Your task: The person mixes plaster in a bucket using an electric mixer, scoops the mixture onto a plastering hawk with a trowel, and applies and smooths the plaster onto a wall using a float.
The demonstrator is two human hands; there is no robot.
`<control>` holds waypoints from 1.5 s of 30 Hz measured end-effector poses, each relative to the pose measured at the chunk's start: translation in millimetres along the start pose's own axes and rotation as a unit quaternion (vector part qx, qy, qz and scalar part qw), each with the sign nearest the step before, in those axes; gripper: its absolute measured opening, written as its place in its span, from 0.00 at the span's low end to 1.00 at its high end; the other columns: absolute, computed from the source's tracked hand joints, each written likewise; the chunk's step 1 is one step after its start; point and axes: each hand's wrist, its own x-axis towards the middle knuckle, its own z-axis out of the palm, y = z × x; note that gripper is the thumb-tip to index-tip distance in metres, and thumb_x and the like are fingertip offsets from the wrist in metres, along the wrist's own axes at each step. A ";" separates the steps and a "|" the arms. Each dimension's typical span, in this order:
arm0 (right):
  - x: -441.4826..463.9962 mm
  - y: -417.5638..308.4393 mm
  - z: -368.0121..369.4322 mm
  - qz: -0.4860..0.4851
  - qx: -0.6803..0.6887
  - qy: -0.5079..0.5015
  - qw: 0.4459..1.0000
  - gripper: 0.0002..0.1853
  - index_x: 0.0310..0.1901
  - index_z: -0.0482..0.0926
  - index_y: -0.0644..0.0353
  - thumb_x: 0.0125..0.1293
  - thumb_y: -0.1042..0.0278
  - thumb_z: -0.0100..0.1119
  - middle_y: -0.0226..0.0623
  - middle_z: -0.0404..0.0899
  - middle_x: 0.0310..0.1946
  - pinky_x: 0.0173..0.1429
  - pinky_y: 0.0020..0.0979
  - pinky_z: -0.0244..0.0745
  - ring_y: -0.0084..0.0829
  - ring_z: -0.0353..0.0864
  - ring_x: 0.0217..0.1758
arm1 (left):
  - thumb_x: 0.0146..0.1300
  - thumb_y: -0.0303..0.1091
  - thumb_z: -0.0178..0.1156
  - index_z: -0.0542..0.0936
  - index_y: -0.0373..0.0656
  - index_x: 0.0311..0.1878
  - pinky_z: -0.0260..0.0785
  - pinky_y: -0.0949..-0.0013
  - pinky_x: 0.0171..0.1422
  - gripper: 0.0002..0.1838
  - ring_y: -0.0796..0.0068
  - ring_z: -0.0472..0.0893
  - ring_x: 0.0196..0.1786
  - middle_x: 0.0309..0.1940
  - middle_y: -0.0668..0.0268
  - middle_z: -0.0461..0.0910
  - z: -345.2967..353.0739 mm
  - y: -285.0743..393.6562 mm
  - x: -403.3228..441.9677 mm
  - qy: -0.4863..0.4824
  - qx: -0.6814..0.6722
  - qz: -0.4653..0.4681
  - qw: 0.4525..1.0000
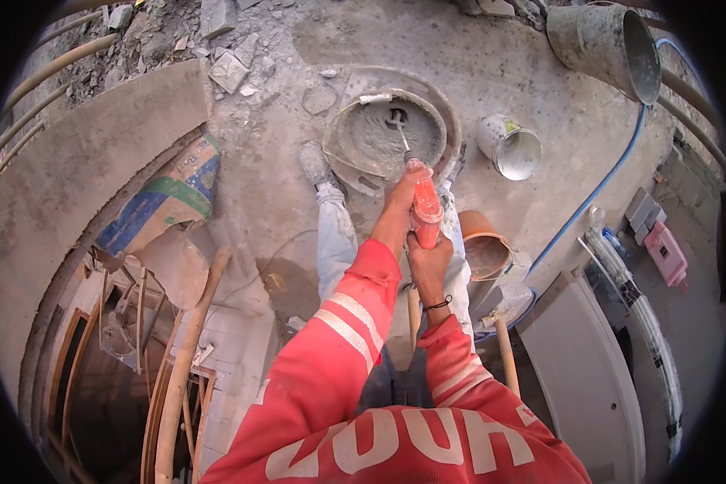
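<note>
A red power drill [427,211] with a mixing paddle [397,121] on its shaft points down into a round tub [440,133] of wet grey mortar [367,133]. My left hand [402,194] is closed around the front of the drill, near the chuck. Farther back, my right hand [429,260] grips the drill's rear handle; its trigger is hidden. The paddle's lower end sits in the mortar. My dusty shoe [315,165] stands just left of the tub.
Right of the tub lies a small white bucket [516,149], tipped over. An orange bucket [484,242] is beside my right leg. A large grey bucket [609,52], blue hose [605,185], torn cement bag [169,198] and rubble [230,71] lie around. Wooden poles [187,363] stand at lower left.
</note>
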 end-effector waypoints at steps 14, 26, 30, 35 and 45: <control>-9.3 17.0 -17.8 0.069 0.165 -0.047 0.983 0.19 0.32 0.77 0.65 0.64 0.55 0.68 0.27 0.73 0.20 0.24 0.26 0.62 0.18 0.69 0.21 | 0.57 0.41 0.70 0.76 0.49 0.39 0.74 0.65 0.28 0.14 0.71 0.77 0.22 0.26 0.68 0.75 10.7 -27.3 -0.8 0.035 0.037 -0.003 0.999; -25.5 37.1 -9.8 0.025 0.064 -0.048 0.996 0.35 0.31 0.79 0.67 0.69 0.33 0.55 0.30 0.74 0.18 0.24 0.31 0.64 0.22 0.70 0.19 | 0.64 0.44 0.63 0.75 0.49 0.42 0.75 0.63 0.30 0.12 0.67 0.79 0.27 0.29 0.65 0.77 -18.9 -25.2 -23.7 -0.043 -0.050 -0.043 0.997; -32.0 32.0 -4.4 0.021 0.039 -0.056 0.997 0.33 0.37 0.81 0.69 0.69 0.36 0.57 0.39 0.75 0.17 0.28 0.38 0.68 0.30 0.73 0.20 | 0.64 0.46 0.63 0.75 0.50 0.42 0.75 0.58 0.30 0.12 0.63 0.80 0.28 0.31 0.64 0.78 -26.4 -14.3 -34.9 -0.069 -0.056 -0.050 0.995; -29.2 25.7 -4.4 0.031 -0.038 -0.060 0.997 0.32 0.43 0.83 0.69 0.68 0.39 0.59 0.48 0.78 0.22 0.35 0.40 0.72 0.35 0.77 0.25 | 0.64 0.46 0.63 0.75 0.50 0.43 0.75 0.56 0.30 0.13 0.61 0.81 0.29 0.32 0.62 0.78 -30.9 -11.5 -33.0 -0.050 -0.062 -0.032 0.996; -19.5 1.5 -0.4 -0.017 -0.009 -0.062 0.998 0.30 0.41 0.81 0.72 0.68 0.42 0.61 0.52 0.76 0.22 0.35 0.43 0.71 0.43 0.75 0.24 | 0.66 0.42 0.62 0.73 0.51 0.40 0.75 0.59 0.28 0.10 0.64 0.78 0.25 0.27 0.66 0.74 -18.2 14.2 -54.3 -0.006 -0.072 -0.010 0.997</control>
